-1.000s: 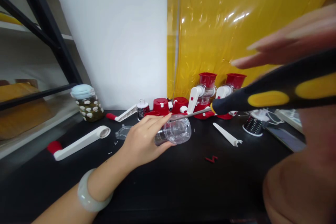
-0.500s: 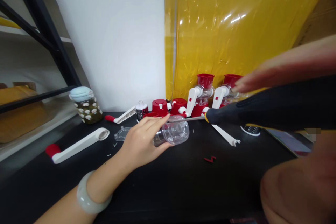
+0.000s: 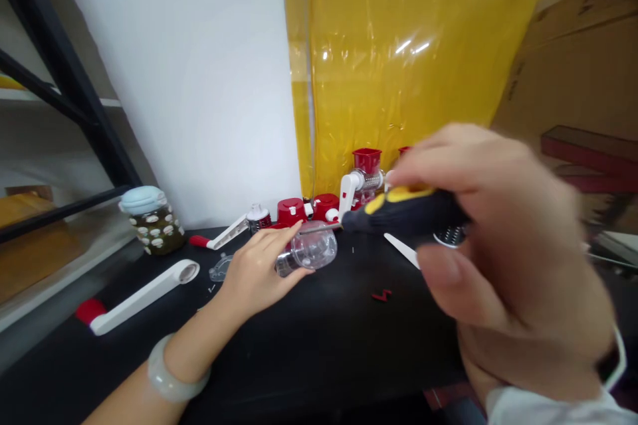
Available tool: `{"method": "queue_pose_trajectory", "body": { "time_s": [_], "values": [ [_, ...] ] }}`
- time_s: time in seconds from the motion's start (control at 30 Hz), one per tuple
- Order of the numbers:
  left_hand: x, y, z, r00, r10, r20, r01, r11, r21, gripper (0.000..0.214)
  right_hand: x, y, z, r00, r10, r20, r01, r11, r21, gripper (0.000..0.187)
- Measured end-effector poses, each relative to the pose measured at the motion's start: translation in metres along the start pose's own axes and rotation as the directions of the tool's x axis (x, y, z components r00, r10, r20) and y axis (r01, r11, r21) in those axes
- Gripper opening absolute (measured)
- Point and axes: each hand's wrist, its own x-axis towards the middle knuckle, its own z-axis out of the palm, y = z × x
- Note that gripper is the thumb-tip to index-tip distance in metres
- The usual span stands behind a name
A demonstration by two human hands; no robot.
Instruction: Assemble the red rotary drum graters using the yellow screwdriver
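Note:
My left hand [image 3: 256, 269] lies on a clear plastic drum housing [image 3: 312, 250] that rests on its side on the black table [image 3: 319, 339], and grips it. My right hand [image 3: 503, 252], close to the camera and blurred, is closed around the black and yellow handle of a screwdriver [image 3: 403, 212]. The metal shaft points left and its tip meets the clear housing just above my left fingers. A pale bangle [image 3: 167, 372] sits on my left wrist.
A white crank handle with a red knob [image 3: 142, 292] lies at the left. A lidded glass jar [image 3: 148, 219] stands near the wall. Red and white grater parts [image 3: 323, 206] line the back, before a yellow plastic sheet [image 3: 399, 60]. A small red clip [image 3: 381, 294] lies mid-table.
My right hand has closed around the screwdriver handle, its fingers no longer spread above it. The view has swung to the right. My left hand stays on the clear housing.

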Motion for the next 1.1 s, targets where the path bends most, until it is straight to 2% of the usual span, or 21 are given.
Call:
{"method": "queue_pose_trajectory", "body": {
  "time_s": [0.03, 0.1, 0.2, 0.3, 0.4, 0.47, 0.57, 0.6, 0.7, 0.8, 0.9, 1.0, 1.1],
  "values": [
    [0.0, -0.001, 0.0, 1.0, -0.003, -0.014, 0.004, 1.0, 0.013, 0.065, 0.002, -0.003, -0.003, 0.999, -0.042, -0.013, 0.042, 0.999, 0.004, 0.02],
    [0.002, -0.002, 0.0, 1.0, 0.005, -0.027, -0.005, 1.0, 0.026, 0.064, 0.008, -0.008, -0.007, 0.994, -0.113, 0.006, 0.112, 0.992, 0.059, 0.026],
    [0.003, 0.001, -0.002, 1.0, 0.022, -0.007, -0.022, 0.999, 0.032, 0.061, 0.015, -0.012, -0.012, 0.983, -0.157, 0.098, 0.148, 0.985, 0.093, 0.027],
    [0.004, 0.005, -0.004, 1.0, 0.017, -0.002, -0.016, 0.998, 0.052, 0.059, 0.016, -0.014, -0.018, 0.984, -0.126, 0.125, 0.14, 0.985, -0.104, 0.023],
    [0.003, 0.006, -0.005, 1.0, 0.013, -0.005, -0.013, 0.998, 0.062, 0.062, 0.012, -0.012, -0.02, 0.999, -0.026, 0.021, 0.032, 0.935, -0.352, 0.037],
    [0.002, 0.006, -0.006, 1.0, 0.001, 0.006, -0.001, 0.998, 0.069, 0.067, 0.008, -0.007, -0.019, 0.999, 0.046, -0.029, -0.053, 0.906, -0.421, 0.042],
    [0.001, 0.004, -0.008, 0.998, -0.046, 0.037, 0.043, 0.995, 0.094, 0.069, -0.001, 0.004, -0.019, 0.995, 0.09, -0.041, -0.099, 0.93, -0.354, 0.029],
    [0.001, 0.004, -0.008, 0.997, -0.06, 0.046, 0.055, 0.993, 0.105, 0.068, -0.004, 0.007, -0.02, 0.997, 0.074, -0.023, -0.077, 0.954, -0.289, 0.026],
    [0.004, 0.006, -0.011, 0.994, -0.071, 0.084, 0.06, 0.989, 0.134, 0.068, -0.013, 0.018, -0.028, 0.996, -0.025, 0.081, 0.029, 0.998, -0.047, 0.033],
    [0.011, 0.011, -0.017, 0.99, -0.053, 0.132, 0.031, 0.986, 0.165, 0.066, -0.017, 0.027, -0.038, 0.985, -0.045, 0.164, 0.047, 0.999, -0.008, 0.022],
    [0.023, 0.018, -0.026, 0.98, -0.052, 0.193, 0.01, 0.977, 0.211, 0.063, -0.019, 0.038, -0.039, 0.986, 0.069, 0.154, -0.046, 0.987, -0.153, 0.017],
    [0.034, 0.022, -0.034, 0.961, -0.049, 0.27, -0.022, 0.967, 0.253, 0.062, -0.022, 0.053, -0.029, 0.965, 0.258, 0.052, -0.235, 0.934, -0.269, 0.029],
    [0.039, 0.017, -0.039, 0.931, -0.047, 0.362, -0.061, 0.957, 0.283, 0.061, -0.027, 0.073, -0.016, 0.921, 0.387, 0.042, -0.372, 0.907, -0.197, 0.031]
  ]
}}
